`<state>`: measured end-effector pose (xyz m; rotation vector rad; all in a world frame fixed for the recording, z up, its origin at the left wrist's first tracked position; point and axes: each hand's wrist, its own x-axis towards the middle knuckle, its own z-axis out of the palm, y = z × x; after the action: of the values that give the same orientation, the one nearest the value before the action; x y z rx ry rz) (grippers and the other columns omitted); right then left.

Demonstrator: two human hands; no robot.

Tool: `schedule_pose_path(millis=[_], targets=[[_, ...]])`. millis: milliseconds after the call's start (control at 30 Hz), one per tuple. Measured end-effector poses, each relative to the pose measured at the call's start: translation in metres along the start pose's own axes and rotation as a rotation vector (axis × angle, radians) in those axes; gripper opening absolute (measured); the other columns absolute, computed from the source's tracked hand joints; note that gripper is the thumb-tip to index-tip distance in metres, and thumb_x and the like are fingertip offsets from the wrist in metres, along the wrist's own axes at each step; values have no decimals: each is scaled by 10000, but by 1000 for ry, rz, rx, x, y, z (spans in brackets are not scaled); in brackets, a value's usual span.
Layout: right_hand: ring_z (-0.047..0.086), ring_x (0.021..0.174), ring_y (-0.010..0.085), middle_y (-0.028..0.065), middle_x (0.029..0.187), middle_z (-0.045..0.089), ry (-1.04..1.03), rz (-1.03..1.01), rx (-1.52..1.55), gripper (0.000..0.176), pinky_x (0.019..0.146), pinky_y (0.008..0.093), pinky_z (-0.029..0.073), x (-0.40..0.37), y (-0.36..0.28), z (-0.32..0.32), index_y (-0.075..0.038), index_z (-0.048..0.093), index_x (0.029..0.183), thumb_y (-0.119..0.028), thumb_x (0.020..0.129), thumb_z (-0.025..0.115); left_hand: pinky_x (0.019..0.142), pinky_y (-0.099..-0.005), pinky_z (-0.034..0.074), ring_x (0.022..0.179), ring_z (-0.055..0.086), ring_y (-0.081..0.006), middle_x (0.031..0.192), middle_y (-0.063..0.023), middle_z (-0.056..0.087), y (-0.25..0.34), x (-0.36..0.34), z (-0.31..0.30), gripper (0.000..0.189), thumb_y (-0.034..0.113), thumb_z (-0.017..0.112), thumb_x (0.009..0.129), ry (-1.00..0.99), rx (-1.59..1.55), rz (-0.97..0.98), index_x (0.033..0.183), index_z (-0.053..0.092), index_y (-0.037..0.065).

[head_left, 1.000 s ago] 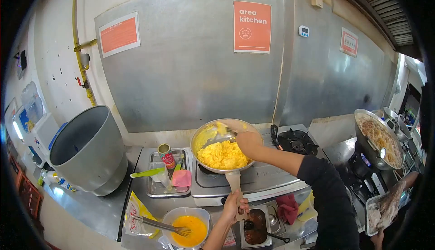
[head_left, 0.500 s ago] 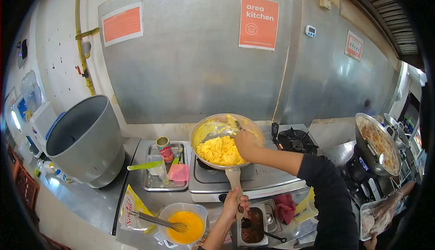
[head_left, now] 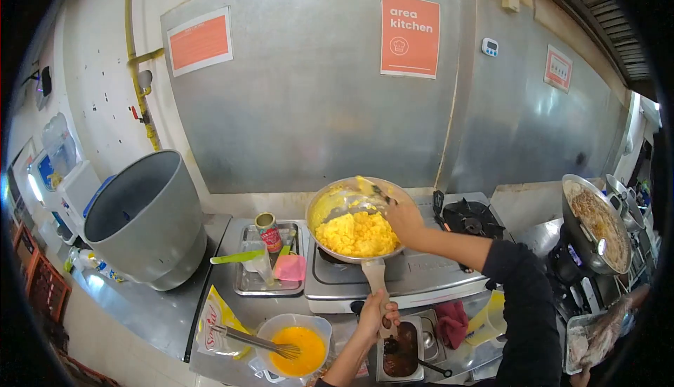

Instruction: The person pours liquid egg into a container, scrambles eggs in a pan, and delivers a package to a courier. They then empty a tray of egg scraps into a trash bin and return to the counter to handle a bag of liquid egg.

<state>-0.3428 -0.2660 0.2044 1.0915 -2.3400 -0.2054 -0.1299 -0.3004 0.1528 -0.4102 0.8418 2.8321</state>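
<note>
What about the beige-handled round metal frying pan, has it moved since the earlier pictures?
No: the frying pan shows no clear shift either way against the black metal burner to its right.

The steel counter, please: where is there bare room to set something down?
Bare counter lies before the large grey pot and, narrowly, between the rectangular steel tray and translucent plastic bowl. It's crowded around the steel sauce container.

Lumpy yellow eggs [head_left: 357, 235] — inside a pan [head_left: 327, 202]
</note>
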Motion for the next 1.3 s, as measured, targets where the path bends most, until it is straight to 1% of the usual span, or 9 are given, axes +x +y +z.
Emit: schedule_pose_path(millis=[67,167,400,600,700,967,1067,1167,1300], targets=[[560,515,195,110,593,555,-17,207,14,314,419,286,439,-4,-12,-6,9,484,985,-96,689,464,468,-254,361,426,326,-76,566,16,339,-2,5,2,189,317,335,831,24,53,-14,831,280,136],[560,509,194,106,593,555,8,-10,-111,323,418,280,438,-7,-21,0,21,480,986,-95,685,466,459,-261,366,428,332,-77,568,14,340,-6,6,2,186,307,332,833,4,36,0,812,276,131],[558,508,186,101,603,554,-58,71,-4,302,424,266,438,-3,-21,-18,15,494,959,-97,679,476,454,-263,360,433,337,-81,569,14,343,-4,2,3,176,295,330,834,0,30,-4,801,258,137],[558,521,193,77,589,552,-54,-118,-85,234,427,294,433,6,30,-15,5,511,890,-109,689,470,446,-268,385,430,350,-92,566,2,341,-5,7,-3,147,272,329,836,-30,-51,-11,880,275,143],[556,531,187,77,561,535,-141,31,-110,252,419,296,428,7,39,-19,-1,509,914,-116,695,463,460,-257,364,441,333,-77,567,23,328,-1,2,-4,189,320,338,830,-65,19,-4,811,272,144],[541,497,226,115,716,536,-6,-312,-95,410,399,310,424,45,71,1,-206,389,1102,-125,705,455,446,-274,384,444,341,-94,578,7,332,2,2,0,168,317,344,833,10,22,-114,860,273,168],[565,547,207,99,676,553,54,-396,-39,335,432,304,436,44,60,-1,-195,429,1032,-109,710,464,443,-272,389,444,344,-97,577,5,332,2,3,3,166,314,351,831,-12,20,-118,861,274,170],[568,563,219,100,666,560,-207,-303,43,314,469,322,444,34,52,-23,-137,447,1008,-91,698,464,445,-264,383,437,332,-88,569,17,326,1,3,9,170,325,356,827,4,17,-98,835,281,173],[573,581,220,102,664,569,-250,-16,47,303,495,325,449,34,51,-8,-69,465,969,-109,671,498,454,-278,377,441,327,-92,568,16,319,-4,6,6,178,332,364,823,-29,-26,-99,822,293,169]])
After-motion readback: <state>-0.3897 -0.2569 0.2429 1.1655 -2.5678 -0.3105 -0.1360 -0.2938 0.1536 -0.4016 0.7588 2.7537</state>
